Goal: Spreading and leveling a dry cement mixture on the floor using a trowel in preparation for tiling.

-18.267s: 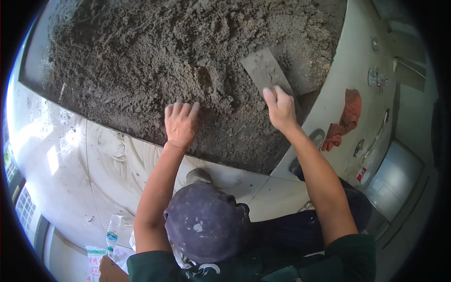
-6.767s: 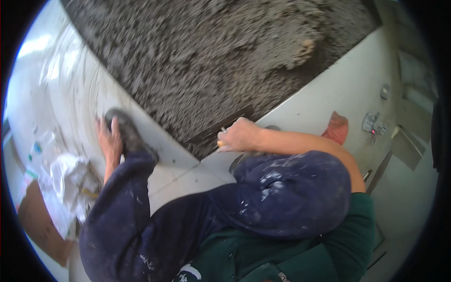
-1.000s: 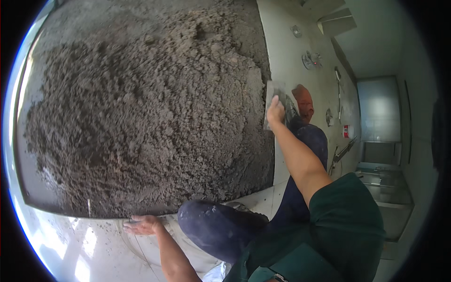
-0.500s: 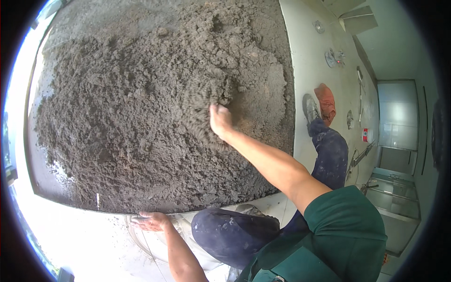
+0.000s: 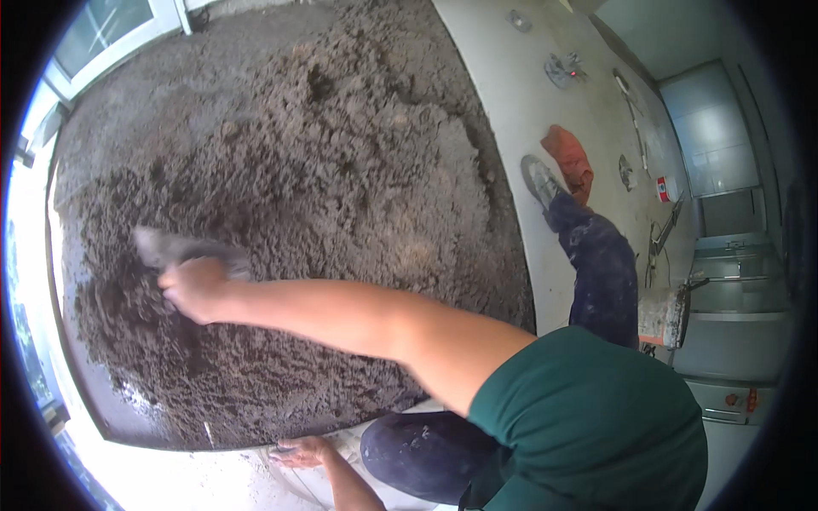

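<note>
Damp grey mortar [image 5: 366, 221] covers a broad area in front of me, loose and lumpy in most parts and smoother toward the far end. Over its left part my right hand [image 5: 198, 288] is closed around a trowel. The trowel's grey blade [image 5: 175, 249] is smeared by motion, and its handle is hidden in my fist. Down at the mortar's near edge, my left hand [image 5: 300, 451] rests on the pale floor with its fingers stretched out and nothing in them.
An orange-red cloth or bag [image 5: 569, 162] lies beside my shoe [image 5: 542, 180] on the pale tiles at right. Farther right are a white-and-red tub [image 5: 666, 189] and a mortar-stained bucket [image 5: 663, 315]. A glass door [image 5: 111, 38] stands at the far left.
My right hand has swept left across the mortar with the trowel, arm now stretched out. The view has shifted and turned; my left hand remains at the near edge.
</note>
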### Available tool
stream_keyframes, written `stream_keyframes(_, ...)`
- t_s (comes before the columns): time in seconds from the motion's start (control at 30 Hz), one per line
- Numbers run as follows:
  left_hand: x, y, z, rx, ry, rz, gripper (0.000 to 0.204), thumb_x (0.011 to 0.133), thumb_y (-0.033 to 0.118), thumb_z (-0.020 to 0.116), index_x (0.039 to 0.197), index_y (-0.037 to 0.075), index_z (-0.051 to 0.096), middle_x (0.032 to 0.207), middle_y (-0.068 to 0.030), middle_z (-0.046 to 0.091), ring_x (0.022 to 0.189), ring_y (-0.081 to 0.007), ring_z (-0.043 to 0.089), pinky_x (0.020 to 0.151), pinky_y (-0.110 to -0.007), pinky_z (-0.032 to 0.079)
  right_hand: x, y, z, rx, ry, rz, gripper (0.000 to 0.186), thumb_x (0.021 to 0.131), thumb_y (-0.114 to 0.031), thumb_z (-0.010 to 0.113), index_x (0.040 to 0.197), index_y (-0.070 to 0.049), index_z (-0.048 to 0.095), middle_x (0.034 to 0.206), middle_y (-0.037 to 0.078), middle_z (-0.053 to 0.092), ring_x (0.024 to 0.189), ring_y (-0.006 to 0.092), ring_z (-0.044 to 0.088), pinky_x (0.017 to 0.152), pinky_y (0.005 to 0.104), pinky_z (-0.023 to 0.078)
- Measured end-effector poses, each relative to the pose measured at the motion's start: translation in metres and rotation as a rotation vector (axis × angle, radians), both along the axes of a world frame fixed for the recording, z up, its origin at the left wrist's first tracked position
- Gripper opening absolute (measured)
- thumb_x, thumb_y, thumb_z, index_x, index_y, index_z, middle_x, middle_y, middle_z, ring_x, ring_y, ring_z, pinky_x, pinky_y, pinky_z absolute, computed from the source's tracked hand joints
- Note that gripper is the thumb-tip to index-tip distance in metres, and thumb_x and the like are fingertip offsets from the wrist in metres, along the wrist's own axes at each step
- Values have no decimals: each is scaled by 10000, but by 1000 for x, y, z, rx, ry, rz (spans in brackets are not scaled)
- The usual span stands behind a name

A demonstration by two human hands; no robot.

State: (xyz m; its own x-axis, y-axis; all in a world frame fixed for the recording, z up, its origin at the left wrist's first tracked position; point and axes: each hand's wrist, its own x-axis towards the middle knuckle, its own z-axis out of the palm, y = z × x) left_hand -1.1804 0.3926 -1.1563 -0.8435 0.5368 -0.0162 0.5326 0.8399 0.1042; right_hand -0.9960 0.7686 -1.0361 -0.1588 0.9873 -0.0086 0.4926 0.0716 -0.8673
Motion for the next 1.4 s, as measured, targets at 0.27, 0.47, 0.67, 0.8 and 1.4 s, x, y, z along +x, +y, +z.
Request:
stream_keyframes(0.27,-1,7,6,0,41,0,778,1008,606,220,1492,5,327,1538,-229,319,1448,-345,274,1193,-458,244,444,-133,20,-35,-658,-969,506,1018,-438,405,885,-4,628,740,224,661,682,376,660,648,507,523)
stream_keyframes(0.47,6,8,-4,3,6,66,786,1004,618,227,1488,8,335,1542,-198,329,1444,-321,287,1187,-437,266,550,-126,-37,-447,109,-1193,543,996,-548,431,830,-55,586,655,104,603,519,241,587,458,412,461)
stream_keyframes(0.67,10,6,6,-35,18,53,782,1011,605,223,1488,-5,327,1545,-190,323,1441,-321,283,1181,-444,275,424,-57,-53,-459,411,-818,495,994,-542,471,755,-109,504,579,0,496,411,123,442,341,292,355)
stream_keyframes(0.8,-2,2,-2,-35,77,25,765,1017,589,241,1493,-4,318,1553,-193,306,1442,-336,272,1189,-456,253,333,1,-71,-435,393,-816,528,990,-481,480,786,-7,589,663,111,608,552,227,596,478,388,469)
stream_keyframes(1.4,-13,-12,-4,87,33,19,718,1014,569,315,1492,34,350,1554,-194,306,1445,-366,249,1194,-464,225,253,122,-8,-36,-320,-500,397,1008,-349,450,907,-46,685,838,193,688,797,314,668,746,471,502)
